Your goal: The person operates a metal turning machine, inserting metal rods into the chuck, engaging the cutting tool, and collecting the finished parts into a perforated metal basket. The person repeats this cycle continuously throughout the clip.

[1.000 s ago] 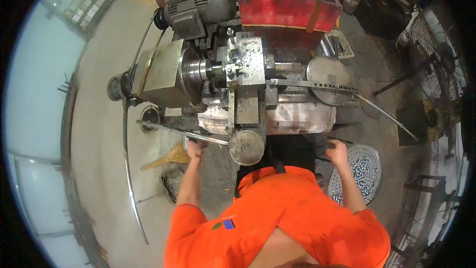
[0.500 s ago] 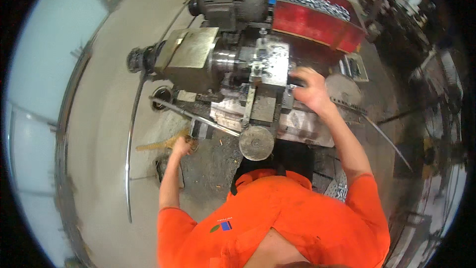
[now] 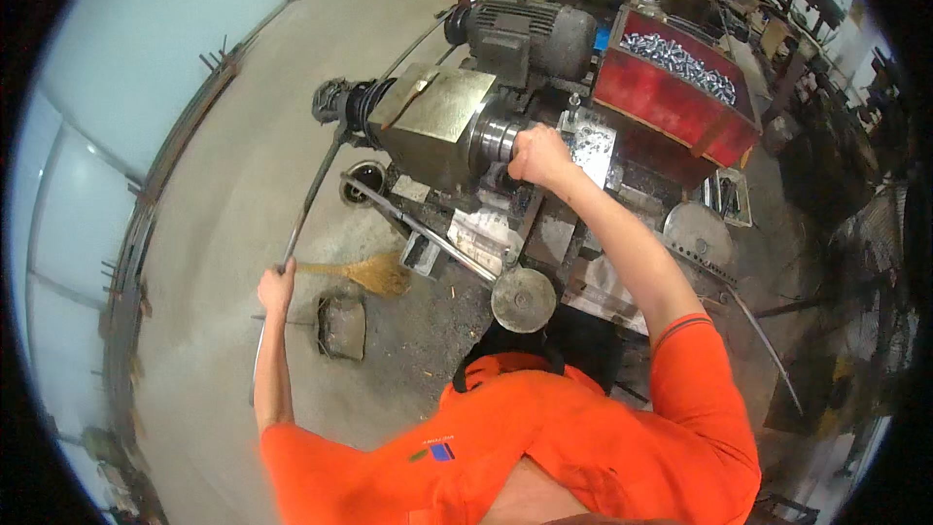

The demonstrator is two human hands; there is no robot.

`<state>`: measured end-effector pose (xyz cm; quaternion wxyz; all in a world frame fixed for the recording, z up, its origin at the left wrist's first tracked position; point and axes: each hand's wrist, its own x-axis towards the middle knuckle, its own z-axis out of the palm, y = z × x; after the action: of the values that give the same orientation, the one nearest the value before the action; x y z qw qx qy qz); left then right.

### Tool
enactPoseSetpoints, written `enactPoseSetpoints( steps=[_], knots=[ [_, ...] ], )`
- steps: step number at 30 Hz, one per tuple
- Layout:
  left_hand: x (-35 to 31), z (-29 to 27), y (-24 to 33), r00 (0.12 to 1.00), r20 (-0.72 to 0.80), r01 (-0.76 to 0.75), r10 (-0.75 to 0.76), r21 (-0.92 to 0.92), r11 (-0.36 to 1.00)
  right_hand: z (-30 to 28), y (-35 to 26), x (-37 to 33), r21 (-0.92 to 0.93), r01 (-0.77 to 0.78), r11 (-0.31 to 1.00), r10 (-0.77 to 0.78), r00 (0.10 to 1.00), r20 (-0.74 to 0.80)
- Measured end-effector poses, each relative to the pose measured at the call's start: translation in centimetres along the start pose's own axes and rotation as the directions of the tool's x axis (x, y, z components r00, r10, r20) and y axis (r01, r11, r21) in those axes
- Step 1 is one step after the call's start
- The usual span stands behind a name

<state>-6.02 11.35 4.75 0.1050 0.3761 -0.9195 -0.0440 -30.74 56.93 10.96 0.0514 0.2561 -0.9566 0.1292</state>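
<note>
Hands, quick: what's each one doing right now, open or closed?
Left hand: closed around the long metal bar.
Right hand: curled beside the chuck; whether it holds anything is hidden.

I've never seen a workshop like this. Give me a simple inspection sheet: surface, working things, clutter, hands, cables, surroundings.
Surface: floor grey, darker and grimy near the machine, with small bits scattered.
Working things: machine with a shiny spindle; long bar slanting down its left side; motor behind.
Clutter: broom and a dark, squarish container on the floor.
Hands: left hand closed around the bar; right hand curled beside the spindle, its grip hidden.
Cables: nothing seen for certain.
Surroundings: red bin of small metal parts; pale wall at left.
</note>
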Motion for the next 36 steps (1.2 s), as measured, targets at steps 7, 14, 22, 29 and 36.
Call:
enactPoseSetpoints(
  steps=[7,14,22,29,36],
  knots=[
    [-8.2,-0.2,5.4,1.000,0.008,-0.005,0.005,0.024,1.000,0.2,0.4,-0.2,-0.056,-0.007,0.998,0.009,1.000,0.027],
    [-5.9,1.1,2.4,0.996,0.079,-0.034,0.045,-0.145,0.989,-8.3,8.0,-3.8,-0.112,-0.033,0.993,-0.025,0.875,-0.483],
    [-0.2,-1.1,3.9,0.827,0.405,-0.132,0.391,-0.536,0.834,-9.4,10.1,-14.7,0.084,-0.042,0.996,0.077,0.878,-0.472],
    [3.1,4.6,4.5,0.783,0.495,0.228,0.376,-0.792,0.566,-3.2,14.7,-36.0,0.398,-0.506,0.765,0.637,0.686,-0.352],
    [6.1,8.4,0.1,0.707,0.687,0.507,0.166,-0.656,0.559,2.6,15.0,-60.6,0.047,-0.990,0.134,0.990,0.131,-0.056]
  ],
)
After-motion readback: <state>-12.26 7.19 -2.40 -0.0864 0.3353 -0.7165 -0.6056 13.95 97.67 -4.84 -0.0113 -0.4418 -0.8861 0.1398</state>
